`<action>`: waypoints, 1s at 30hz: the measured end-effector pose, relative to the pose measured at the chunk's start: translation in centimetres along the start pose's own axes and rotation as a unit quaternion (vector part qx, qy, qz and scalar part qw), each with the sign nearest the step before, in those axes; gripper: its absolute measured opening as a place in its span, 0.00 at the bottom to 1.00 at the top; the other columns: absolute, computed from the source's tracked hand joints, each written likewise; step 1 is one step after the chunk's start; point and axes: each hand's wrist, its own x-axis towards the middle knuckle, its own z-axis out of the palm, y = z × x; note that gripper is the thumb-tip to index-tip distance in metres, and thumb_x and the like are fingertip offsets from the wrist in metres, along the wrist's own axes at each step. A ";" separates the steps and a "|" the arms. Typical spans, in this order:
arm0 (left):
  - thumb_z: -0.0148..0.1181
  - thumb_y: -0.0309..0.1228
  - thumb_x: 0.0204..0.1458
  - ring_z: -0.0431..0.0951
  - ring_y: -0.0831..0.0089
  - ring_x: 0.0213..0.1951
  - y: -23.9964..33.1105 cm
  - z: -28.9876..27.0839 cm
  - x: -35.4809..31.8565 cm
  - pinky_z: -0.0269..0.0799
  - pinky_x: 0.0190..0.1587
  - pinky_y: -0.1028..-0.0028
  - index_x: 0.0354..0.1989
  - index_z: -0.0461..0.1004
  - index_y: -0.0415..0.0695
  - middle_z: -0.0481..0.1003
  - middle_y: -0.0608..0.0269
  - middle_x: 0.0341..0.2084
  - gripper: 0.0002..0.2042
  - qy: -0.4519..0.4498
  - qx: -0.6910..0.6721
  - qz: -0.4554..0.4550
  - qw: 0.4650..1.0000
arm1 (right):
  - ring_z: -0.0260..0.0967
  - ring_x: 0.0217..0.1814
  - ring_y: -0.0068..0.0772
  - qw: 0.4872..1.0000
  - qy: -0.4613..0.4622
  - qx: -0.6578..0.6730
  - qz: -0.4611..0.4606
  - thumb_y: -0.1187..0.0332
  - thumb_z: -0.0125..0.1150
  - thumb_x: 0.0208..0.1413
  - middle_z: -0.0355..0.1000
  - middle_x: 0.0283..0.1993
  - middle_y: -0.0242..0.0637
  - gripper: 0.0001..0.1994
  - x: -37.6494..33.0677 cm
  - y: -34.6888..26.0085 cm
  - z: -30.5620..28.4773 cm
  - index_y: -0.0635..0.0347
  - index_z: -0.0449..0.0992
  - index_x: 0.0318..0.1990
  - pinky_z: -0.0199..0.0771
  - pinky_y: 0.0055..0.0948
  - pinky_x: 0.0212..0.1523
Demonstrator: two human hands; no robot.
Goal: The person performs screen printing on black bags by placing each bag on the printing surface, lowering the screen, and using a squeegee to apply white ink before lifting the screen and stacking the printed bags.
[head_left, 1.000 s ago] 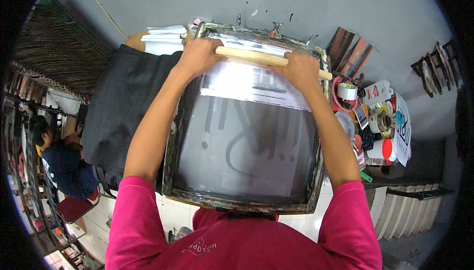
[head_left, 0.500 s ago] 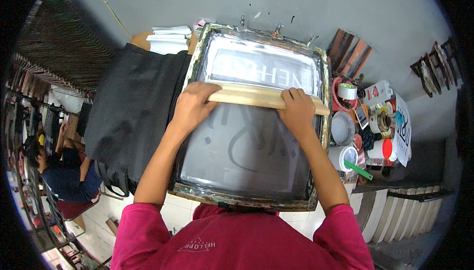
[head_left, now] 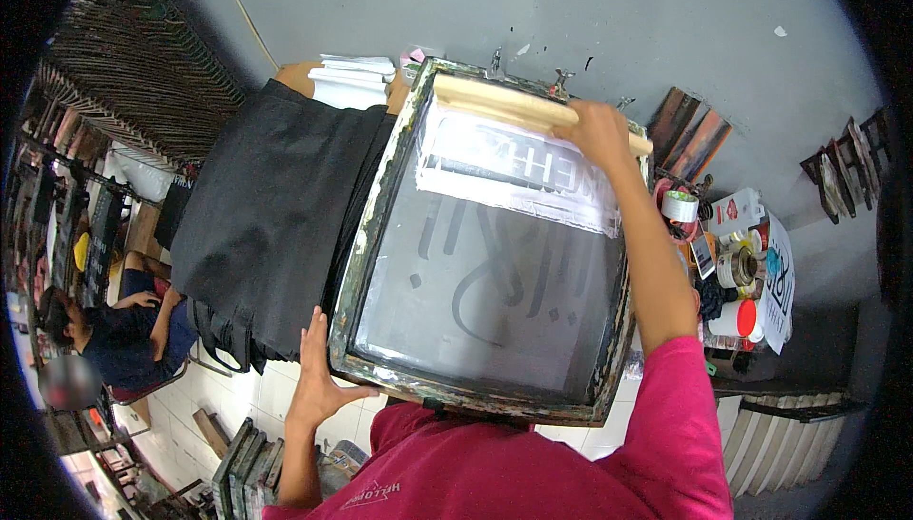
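A screen-printing frame (head_left: 373, 256) with a paint-stained wooden rim lies in front of me, its grey mesh (head_left: 428, 330) bearing a curved script design. White ink (head_left: 518, 195) is spread across the upper mesh, over some lettering. Along the far end rests a long wooden squeegee (head_left: 504, 104), with my right hand (head_left: 601, 135) closed around its right part. Beside the frame's near left corner, my left hand (head_left: 321, 382) is empty, its fingers stretched up and its thumb out towards the rim. Whether it touches the rim I cannot tell.
A stack of black fabric bags (head_left: 276, 206) lies left of the frame. White papers (head_left: 352, 78) sit behind it. Tubs, tins and a red-lidded container (head_left: 734, 318) crowd the right side. Another person (head_left: 133, 330) sits at far left. Frames (head_left: 249, 471) stand on the floor.
The squeegee has moved from mid-screen to the far end, uncovering the inked band. My left hand has let go of it and come down to the near left corner.
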 end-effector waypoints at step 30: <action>0.65 0.65 0.51 0.66 0.49 0.68 16.8 -15.6 15.4 0.61 0.71 0.55 0.75 0.47 0.38 0.66 0.41 0.66 0.55 0.395 -0.275 0.325 0.814 | 0.77 0.47 0.35 0.963 0.210 0.166 -0.017 0.57 0.57 0.68 0.81 0.45 0.43 0.18 -23.1 -12.9 -30.6 0.66 0.81 0.50 0.72 0.28 0.51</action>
